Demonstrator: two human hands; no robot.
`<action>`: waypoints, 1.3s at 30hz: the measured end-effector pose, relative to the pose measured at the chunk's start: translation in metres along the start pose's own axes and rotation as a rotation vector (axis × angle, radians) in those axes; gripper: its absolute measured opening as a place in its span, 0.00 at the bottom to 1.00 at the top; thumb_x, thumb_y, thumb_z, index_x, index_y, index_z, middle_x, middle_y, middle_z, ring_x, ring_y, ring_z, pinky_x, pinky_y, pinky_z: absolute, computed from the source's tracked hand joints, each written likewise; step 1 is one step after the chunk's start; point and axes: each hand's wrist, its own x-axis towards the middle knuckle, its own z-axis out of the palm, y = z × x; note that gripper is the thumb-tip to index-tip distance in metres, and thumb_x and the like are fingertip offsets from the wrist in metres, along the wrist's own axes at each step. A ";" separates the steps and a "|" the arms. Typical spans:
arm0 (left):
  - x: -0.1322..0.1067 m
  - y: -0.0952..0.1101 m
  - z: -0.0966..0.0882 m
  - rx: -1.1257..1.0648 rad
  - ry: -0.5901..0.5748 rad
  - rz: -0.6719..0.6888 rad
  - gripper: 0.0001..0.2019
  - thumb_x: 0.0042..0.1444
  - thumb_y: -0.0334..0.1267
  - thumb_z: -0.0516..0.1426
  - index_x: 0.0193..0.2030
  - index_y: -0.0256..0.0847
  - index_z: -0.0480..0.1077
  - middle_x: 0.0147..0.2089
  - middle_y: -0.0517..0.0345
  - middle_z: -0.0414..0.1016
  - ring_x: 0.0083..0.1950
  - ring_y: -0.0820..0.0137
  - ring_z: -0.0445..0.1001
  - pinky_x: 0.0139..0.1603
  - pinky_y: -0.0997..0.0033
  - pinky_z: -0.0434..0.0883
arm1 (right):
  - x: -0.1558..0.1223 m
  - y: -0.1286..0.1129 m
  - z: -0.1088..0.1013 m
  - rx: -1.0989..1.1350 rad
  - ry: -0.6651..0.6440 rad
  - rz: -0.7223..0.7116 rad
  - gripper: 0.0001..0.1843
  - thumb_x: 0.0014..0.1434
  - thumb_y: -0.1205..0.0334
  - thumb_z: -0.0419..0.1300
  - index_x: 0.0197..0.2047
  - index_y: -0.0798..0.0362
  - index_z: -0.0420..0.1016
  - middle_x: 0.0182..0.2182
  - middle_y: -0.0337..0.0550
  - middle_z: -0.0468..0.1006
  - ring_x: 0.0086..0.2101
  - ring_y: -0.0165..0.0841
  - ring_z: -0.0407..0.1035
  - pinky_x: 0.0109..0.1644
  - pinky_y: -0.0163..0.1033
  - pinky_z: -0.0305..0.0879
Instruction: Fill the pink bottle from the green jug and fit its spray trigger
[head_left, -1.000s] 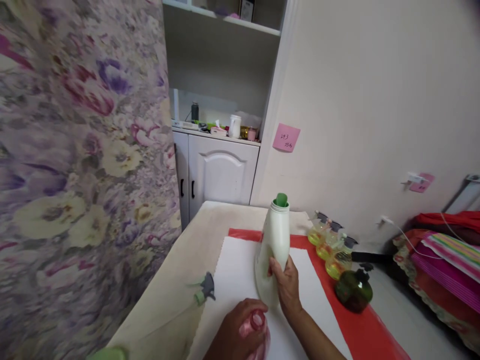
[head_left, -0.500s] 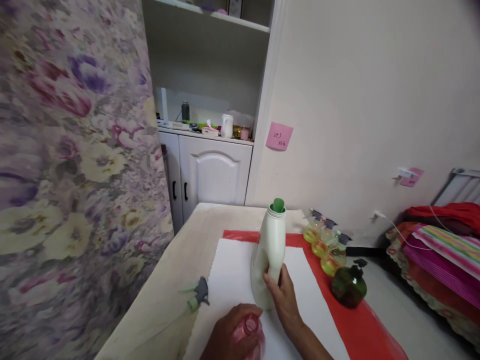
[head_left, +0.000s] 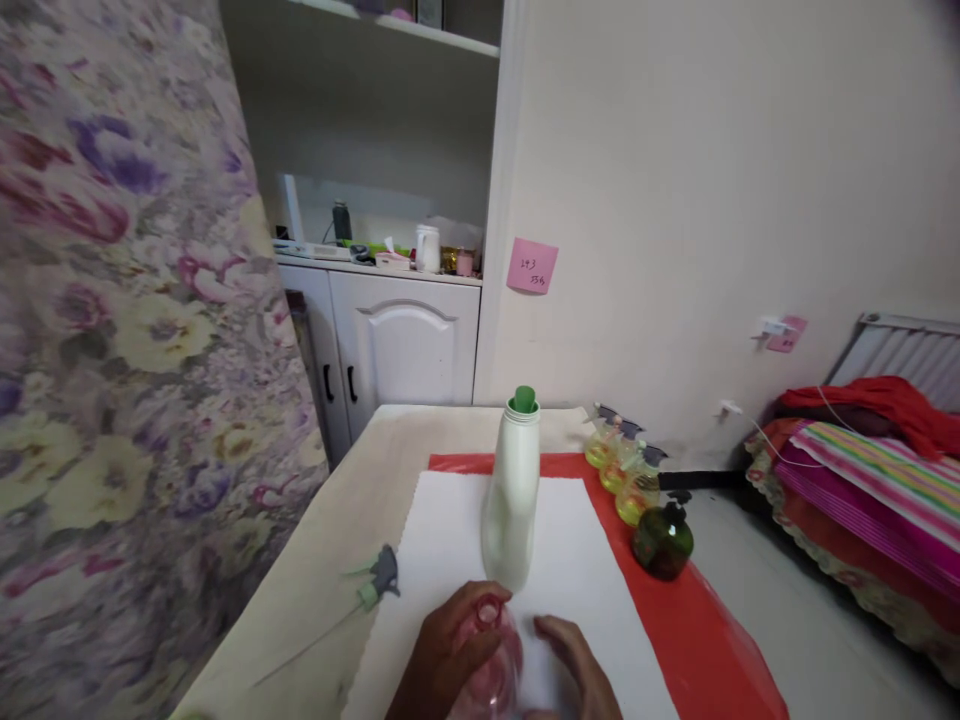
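Observation:
My left hand [head_left: 450, 645] is wrapped round a clear pink bottle [head_left: 496, 665] with an uncapped neck, at the near edge of the white sheet [head_left: 442, 525]. Just right of that bottle is my right hand [head_left: 577, 665], fingers apart and curved, touching nothing that I can see. Beyond both hands a pale green jug bottle [head_left: 511, 510] stands upright on the sheet, its cap off and a green spout showing in its mouth. A grey and green spray trigger head [head_left: 379, 580] with a long dip tube lies left of the sheet.
On the red mat [head_left: 675, 630] along the right side stand several spray bottles with yellow liquid [head_left: 637, 500] and a dark green pump bottle [head_left: 664, 542]. Floral curtain [head_left: 135, 380] hangs at left. Behind the table are a white cabinet [head_left: 409, 345] and a wall; a bed [head_left: 877, 480] is at right.
My right hand has let go of the pale green jug bottle, which now stands by itself, and has come down and nearer the pink bottle. The view has swung slightly right.

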 end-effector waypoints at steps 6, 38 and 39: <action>0.009 0.006 0.033 -0.096 -0.081 0.062 0.16 0.53 0.48 0.61 0.46 0.44 0.76 0.45 0.55 0.79 0.49 0.59 0.76 0.51 0.66 0.71 | 0.012 -0.027 -0.002 0.061 -0.141 0.049 0.54 0.32 0.53 0.74 0.63 0.46 0.60 0.59 0.50 0.69 0.58 0.53 0.64 0.62 0.53 0.61; -0.031 -0.031 -0.080 1.247 0.594 -0.315 0.19 0.56 0.35 0.49 0.53 0.37 0.69 0.54 0.42 0.74 0.55 0.53 0.72 0.54 0.58 0.67 | 0.009 -0.045 -0.002 -0.060 -0.060 0.212 0.47 0.28 0.75 0.60 0.56 0.46 0.61 0.50 0.44 0.76 0.48 0.45 0.73 0.52 0.45 0.69; -0.030 -0.033 -0.077 1.253 0.580 -0.319 0.18 0.56 0.34 0.49 0.53 0.38 0.69 0.54 0.43 0.74 0.55 0.54 0.72 0.53 0.59 0.66 | 0.008 -0.043 -0.001 -0.061 -0.054 0.210 0.47 0.28 0.75 0.60 0.56 0.46 0.61 0.50 0.44 0.76 0.48 0.45 0.73 0.52 0.45 0.69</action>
